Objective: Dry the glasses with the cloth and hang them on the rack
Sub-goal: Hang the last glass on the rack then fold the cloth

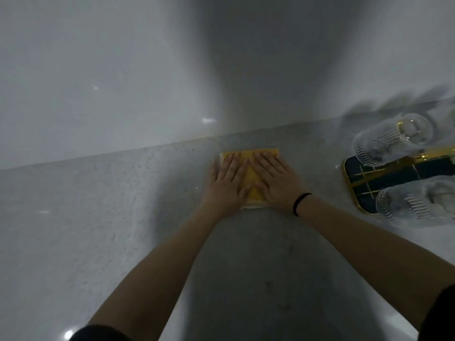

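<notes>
**Cloth pressed flat, glasses on the rack**

Lying folded on the grey speckled counter [103, 217], close to the white wall [98, 70], a yellow cloth [251, 168] is pressed down by both hands. The left hand [227, 185] is laid flat on the left part of the cloth, its fingers straight and slightly spread, pointing toward the wall. The right hand [275, 179] is laid flat on the right part, its fingers likewise straight and a little apart. Nothing is gripped or pinched by either hand; the palms and fingers are simply rested on the fabric. The two hands are set just beside each other, with a narrow strip of yellow seen between them. A paler edge of the cloth is seen at its near side, below the palms. A black band [300, 201] is worn on the right wrist.

To the right, well apart from the cloth, a rack [357, 178] with a dark base and gold rim and gold wires is placed on the counter. Two ribbed clear glasses are seen on it. The far glass [386, 141] is tilted, with a gold peg visible through its end. The near glass [413, 203] is also tilted, near the rack's front corner. Motion blur is shown around both glasses, so finer detail cannot be told.
</notes>
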Available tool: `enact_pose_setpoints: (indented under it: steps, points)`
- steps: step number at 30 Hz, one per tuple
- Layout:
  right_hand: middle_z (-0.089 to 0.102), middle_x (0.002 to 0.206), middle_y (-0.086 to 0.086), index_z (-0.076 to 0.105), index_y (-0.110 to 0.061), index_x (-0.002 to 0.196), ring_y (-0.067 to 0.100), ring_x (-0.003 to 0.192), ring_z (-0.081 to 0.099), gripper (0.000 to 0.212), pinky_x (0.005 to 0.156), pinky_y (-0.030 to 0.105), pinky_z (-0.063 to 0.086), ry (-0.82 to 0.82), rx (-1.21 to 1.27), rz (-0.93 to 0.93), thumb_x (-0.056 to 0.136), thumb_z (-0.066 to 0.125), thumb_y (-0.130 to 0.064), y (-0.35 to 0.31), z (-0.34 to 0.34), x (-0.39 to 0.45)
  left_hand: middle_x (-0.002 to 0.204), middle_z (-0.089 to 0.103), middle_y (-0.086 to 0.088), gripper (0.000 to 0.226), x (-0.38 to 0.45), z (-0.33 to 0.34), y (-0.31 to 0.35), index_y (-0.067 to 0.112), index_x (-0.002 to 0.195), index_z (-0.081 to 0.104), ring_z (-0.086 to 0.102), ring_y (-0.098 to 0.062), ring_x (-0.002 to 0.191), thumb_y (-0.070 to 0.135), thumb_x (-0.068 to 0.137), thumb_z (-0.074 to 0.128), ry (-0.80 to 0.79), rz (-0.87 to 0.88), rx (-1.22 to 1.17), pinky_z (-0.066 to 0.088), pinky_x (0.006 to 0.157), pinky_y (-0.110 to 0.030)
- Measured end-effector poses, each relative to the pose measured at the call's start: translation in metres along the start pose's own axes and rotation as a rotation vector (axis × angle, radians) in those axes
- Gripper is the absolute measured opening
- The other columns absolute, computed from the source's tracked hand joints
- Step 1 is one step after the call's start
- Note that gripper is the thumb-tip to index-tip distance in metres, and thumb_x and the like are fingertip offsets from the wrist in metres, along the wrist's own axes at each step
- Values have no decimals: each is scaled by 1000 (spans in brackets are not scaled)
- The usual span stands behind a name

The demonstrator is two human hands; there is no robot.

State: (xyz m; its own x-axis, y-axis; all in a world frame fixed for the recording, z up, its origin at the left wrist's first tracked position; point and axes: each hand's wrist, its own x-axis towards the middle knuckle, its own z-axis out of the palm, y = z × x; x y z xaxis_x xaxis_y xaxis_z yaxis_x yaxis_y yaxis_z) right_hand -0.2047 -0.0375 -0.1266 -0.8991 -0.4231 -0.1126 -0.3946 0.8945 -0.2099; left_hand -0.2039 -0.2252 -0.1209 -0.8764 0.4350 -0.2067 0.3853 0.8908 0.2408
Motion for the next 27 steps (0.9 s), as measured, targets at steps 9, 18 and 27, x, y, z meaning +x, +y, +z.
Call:
enact_pose_setpoints:
  steps: [9, 18, 27]
  points:
    - [12, 158, 7, 14, -14, 149, 22, 146, 6, 83, 118, 36, -9, -47, -2, 52, 86, -18, -58, 1, 2, -21, 163, -17, -5, 70, -4, 0, 20, 19, 156, -6, -21, -20, 149, 55, 99, 13, -145, 7, 43, -17, 118, -48]
    - [31, 151, 9, 24, -11, 145, 19, 146, 0, 59, 116, 40, 4, -5, -27, 121, 99, 6, -45, -52, 36, -171, 162, 15, -13, 72, -136, 55, 81, 13, 154, 17, -24, -18, 148, 53, 94, 19, -43, 87, 47, -17, 117, -44]
    - [25, 151, 7, 2, -16, 149, 18, 146, -9, 59, 117, 40, 4, 41, -40, 86, 99, 12, -46, -96, 53, -261, 158, 24, -12, 66, -226, 83, 111, 15, 153, 19, -13, -21, 152, 56, 101, 6, -51, 94, 118, 1, 116, -50]
